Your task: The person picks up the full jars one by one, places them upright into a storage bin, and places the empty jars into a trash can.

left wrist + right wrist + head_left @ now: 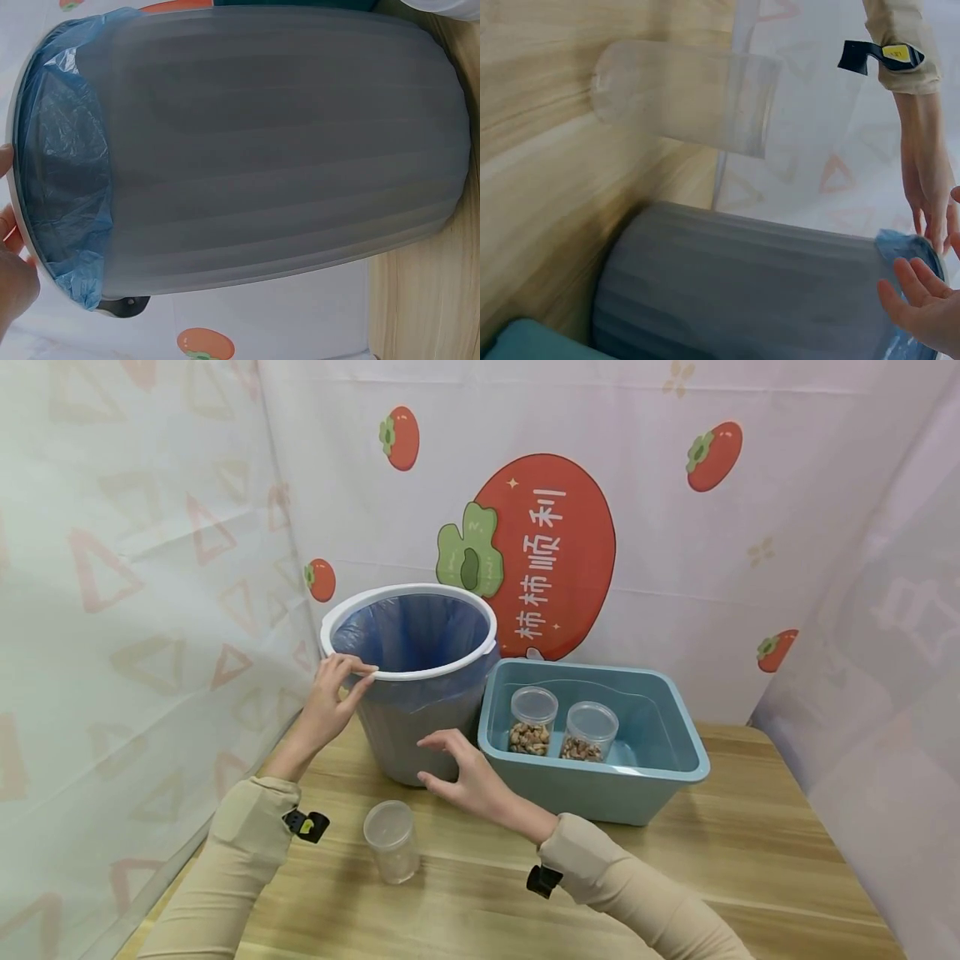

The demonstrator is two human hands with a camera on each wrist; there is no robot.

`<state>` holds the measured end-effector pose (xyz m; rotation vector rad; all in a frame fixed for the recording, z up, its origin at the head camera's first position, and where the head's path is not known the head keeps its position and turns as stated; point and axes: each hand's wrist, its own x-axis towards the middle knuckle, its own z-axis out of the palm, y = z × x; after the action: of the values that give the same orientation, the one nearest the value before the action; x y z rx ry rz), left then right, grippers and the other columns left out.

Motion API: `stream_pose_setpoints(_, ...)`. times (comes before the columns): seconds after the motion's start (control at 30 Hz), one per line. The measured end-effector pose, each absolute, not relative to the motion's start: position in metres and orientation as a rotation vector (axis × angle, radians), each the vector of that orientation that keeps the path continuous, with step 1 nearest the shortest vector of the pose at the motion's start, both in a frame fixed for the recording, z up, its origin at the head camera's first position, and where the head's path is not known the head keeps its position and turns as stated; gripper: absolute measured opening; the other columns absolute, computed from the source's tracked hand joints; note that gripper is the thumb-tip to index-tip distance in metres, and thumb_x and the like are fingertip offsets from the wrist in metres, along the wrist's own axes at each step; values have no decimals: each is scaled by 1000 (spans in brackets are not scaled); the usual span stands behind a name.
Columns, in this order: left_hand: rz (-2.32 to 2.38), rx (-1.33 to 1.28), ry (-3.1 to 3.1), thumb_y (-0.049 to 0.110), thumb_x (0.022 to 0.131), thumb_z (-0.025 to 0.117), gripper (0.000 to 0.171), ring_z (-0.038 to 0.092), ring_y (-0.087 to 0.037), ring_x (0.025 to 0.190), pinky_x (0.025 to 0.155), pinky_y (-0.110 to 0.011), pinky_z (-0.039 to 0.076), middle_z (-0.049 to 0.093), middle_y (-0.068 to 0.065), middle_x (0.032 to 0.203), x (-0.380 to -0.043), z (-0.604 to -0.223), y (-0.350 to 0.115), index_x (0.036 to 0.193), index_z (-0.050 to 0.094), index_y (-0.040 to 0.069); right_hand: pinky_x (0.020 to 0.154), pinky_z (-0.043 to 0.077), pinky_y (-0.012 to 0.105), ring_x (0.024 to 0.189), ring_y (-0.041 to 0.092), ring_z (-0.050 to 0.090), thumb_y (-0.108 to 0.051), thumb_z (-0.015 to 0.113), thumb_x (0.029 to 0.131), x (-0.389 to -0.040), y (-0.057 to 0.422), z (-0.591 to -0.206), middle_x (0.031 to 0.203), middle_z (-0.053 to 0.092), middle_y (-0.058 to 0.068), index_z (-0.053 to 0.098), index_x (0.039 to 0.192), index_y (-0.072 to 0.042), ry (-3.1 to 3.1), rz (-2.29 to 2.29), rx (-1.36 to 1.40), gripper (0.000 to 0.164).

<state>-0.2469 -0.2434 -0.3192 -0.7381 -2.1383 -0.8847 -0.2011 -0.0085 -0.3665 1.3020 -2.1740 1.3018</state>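
A grey trash can with a white rim ring and a blue bag liner stands upright on the wooden table. My left hand pinches the ring at its near left side, thumb and fingers at the edge; the left wrist view shows the ribbed can wall up close. In front of the can, my right hand hovers with thumb and fingers spread apart and nothing between them. A clear plastic jar with a lid stands upright nearer to me, between the two forearms.
Right of the can sits a blue-green plastic tub. Inside it are two lidded clear jars, one with walnuts and another with brown nut pieces. A printed cloth hangs behind the table and along its sides.
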Motion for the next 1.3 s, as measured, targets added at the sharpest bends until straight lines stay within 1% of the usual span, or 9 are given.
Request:
stream_pose_setpoints(0.23, -879, -742, -2129, -7, 79, 59, 16, 42, -35, 91, 84, -48, 27, 53, -19, 91, -248, -318, -244, 94, 60, -3, 85, 43, 28, 101, 21, 51, -14, 63, 82, -194, -12, -381, 110, 50, 8, 49, 114, -5, -2285, 1327, 1336, 36)
stream_pose_setpoints(0.4, -877, -755, -2109, -8, 78, 59, 16, 42, -35, 91, 84, -47, 27, 54, -19, 90, -249, -318, -244, 94, 60, -3, 87, 41, 25, 102, 21, 52, -13, 63, 82, -188, -15, -391, 109, 50, 9, 50, 114, -4, -2315, 1356, 1347, 36)
stream_pose_setpoints(0.53, -879, -753, -2107, -8, 77, 60, 16, 42, -35, 90, 83, -45, 27, 54, -19, 90, -250, -319, -243, 93, 60, -3, 87, 41, 27, 102, 24, 52, -11, 64, 81, -184, -18, -401, 109, 50, 9, 51, 112, -4, -2347, 1407, 1331, 35)
stream_pose_setpoints(0.7, -886, -744, -2108, -7, 78, 59, 16, 42, -36, 91, 83, -45, 27, 53, -19, 90, -250, -319, -243, 93, 60, -3, 89, 40, 30, 105, 23, 50, -13, 63, 82, -180, -21, -412, 111, 50, 7, 52, 113, -4, -2400, 1454, 1302, 34)
stream_pose_setpoints(0.87, -884, -741, -2106, -8, 77, 60, 16, 42, -35, 90, 83, -46, 27, 53, -20, 90, -250, -319, -244, 93, 60, -4, 90, 39, 31, 107, 20, 48, -17, 63, 82, -178, -24, -423, 113, 48, 5, 52, 114, -5, -2444, 1463, 1273, 36)
stream_pose_setpoints(1.03, -878, -749, -2104, -8, 77, 60, 16, 42, -35, 90, 83, -46, 27, 54, -19, 90, -250, -319, -244, 93, 60, -4, 91, 39, 31, 108, 16, 46, -21, 64, 81, -175, -28, -433, 115, 46, 4, 53, 113, -9, -2495, 1442, 1239, 36)
stream_pose_setpoints(1.3, -880, -745, -2108, -7, 78, 60, 16, 43, -35, 91, 84, -46, 26, 54, -20, 90, -249, -319, -244, 93, 60, -4, 91, 38, 32, 110, 17, 44, -23, 69, 76, -172, -37, -447, 116, 43, 4, 51, 116, -13, -2538, 1426, 1204, 45)
